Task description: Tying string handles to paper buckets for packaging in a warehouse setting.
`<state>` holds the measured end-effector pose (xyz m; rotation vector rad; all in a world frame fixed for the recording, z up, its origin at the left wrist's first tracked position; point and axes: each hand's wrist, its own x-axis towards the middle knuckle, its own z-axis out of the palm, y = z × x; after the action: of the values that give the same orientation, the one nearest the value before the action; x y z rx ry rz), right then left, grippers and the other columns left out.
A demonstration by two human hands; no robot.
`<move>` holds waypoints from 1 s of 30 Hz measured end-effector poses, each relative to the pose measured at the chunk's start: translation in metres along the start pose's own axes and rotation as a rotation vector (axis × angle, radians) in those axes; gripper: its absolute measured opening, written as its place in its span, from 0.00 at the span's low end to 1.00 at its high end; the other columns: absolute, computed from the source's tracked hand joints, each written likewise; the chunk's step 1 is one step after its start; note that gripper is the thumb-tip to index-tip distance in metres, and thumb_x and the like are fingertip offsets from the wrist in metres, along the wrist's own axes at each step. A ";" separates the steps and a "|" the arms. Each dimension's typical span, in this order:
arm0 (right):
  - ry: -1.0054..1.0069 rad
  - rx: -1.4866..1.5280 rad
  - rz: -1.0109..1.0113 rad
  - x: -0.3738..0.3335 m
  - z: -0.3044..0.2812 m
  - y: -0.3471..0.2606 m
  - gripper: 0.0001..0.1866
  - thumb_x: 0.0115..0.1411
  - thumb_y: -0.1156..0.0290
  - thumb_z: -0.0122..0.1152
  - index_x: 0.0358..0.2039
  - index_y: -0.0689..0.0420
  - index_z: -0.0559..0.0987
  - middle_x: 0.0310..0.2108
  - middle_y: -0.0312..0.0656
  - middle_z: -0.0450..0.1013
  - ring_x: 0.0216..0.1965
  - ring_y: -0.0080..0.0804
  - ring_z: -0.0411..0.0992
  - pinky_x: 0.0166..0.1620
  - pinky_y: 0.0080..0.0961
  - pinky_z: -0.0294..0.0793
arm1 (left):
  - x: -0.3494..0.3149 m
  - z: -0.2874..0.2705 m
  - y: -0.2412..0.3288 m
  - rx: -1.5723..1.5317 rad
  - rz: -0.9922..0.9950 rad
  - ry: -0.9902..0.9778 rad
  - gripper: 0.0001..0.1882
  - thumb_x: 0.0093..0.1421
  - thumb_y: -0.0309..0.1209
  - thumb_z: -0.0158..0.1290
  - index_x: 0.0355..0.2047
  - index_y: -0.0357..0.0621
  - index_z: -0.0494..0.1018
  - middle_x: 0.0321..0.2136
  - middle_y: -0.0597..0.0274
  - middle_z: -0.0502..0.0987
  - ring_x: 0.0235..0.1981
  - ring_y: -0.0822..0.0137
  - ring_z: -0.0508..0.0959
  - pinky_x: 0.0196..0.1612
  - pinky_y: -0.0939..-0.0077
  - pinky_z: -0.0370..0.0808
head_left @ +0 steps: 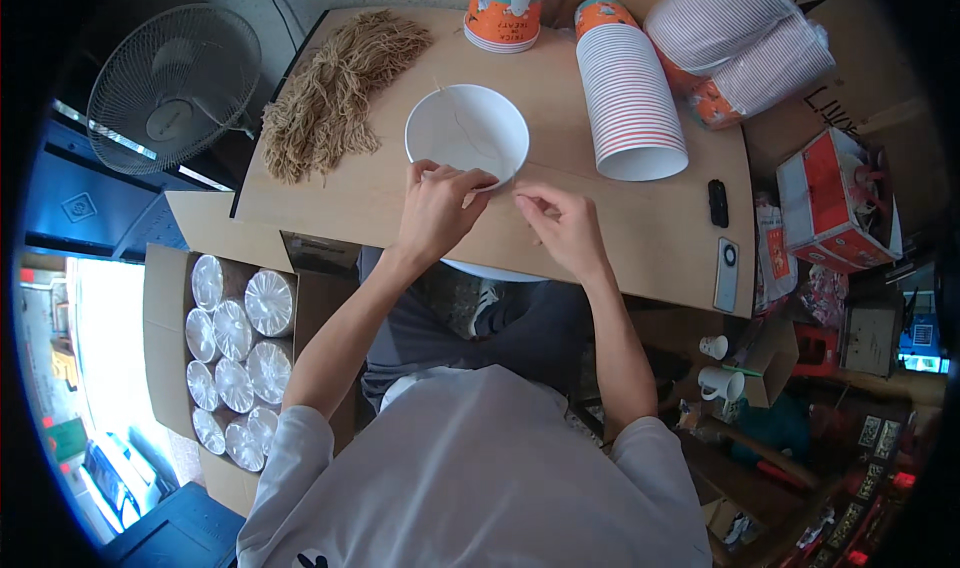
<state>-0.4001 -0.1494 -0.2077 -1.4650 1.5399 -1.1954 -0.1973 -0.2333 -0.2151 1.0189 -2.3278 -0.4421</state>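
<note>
Brown tabletop carries a white bowl at centre. Left hand pinches its near rim; right hand seems closed on a thin string: keep it taut.

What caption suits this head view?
Both hands, left hand and right hand, at white paper bowl beside tan string bundle.

Both hands, left hand and right hand, at white paper bowl rim, tan string bundle on wooden table
</note>
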 end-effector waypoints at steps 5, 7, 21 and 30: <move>-0.015 0.085 -0.077 -0.001 0.011 0.001 0.09 0.70 0.75 0.63 0.47 0.62 0.86 0.41 0.40 0.81 0.31 0.20 0.79 0.25 0.20 0.79 | 0.001 -0.001 0.004 -0.030 -0.017 0.014 0.08 0.65 0.38 0.62 0.42 0.53 0.85 0.29 0.66 0.87 0.34 0.63 0.84 0.58 0.62 0.64; 0.079 0.099 -0.248 -0.003 0.014 0.002 0.09 0.71 0.75 0.61 0.47 0.62 0.86 0.43 0.41 0.80 0.31 0.21 0.79 0.25 0.20 0.79 | 0.002 -0.001 0.006 -0.048 -0.026 0.005 0.08 0.65 0.38 0.61 0.41 0.54 0.85 0.29 0.65 0.86 0.34 0.62 0.84 0.58 0.62 0.64; -0.089 -0.328 -0.172 -0.002 0.008 -0.002 0.09 0.73 0.75 0.57 0.48 0.64 0.81 0.30 0.40 0.82 0.28 0.25 0.81 0.30 0.26 0.78 | -0.001 0.002 0.005 0.017 0.004 0.004 0.18 0.65 0.36 0.60 0.55 0.62 0.82 0.36 0.69 0.87 0.39 0.67 0.84 0.58 0.61 0.64; 0.384 0.261 0.021 -0.012 0.054 0.021 0.06 0.72 0.77 0.60 0.43 0.68 0.80 0.34 0.42 0.82 0.34 0.27 0.83 0.36 0.26 0.86 | 0.006 0.003 0.005 -0.060 -0.067 -0.014 0.09 0.64 0.36 0.61 0.43 0.54 0.84 0.31 0.66 0.88 0.34 0.63 0.85 0.56 0.61 0.65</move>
<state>-0.3557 -0.1474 -0.2467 -1.0895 1.5634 -1.6679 -0.2048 -0.2341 -0.2130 1.0712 -2.2838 -0.5432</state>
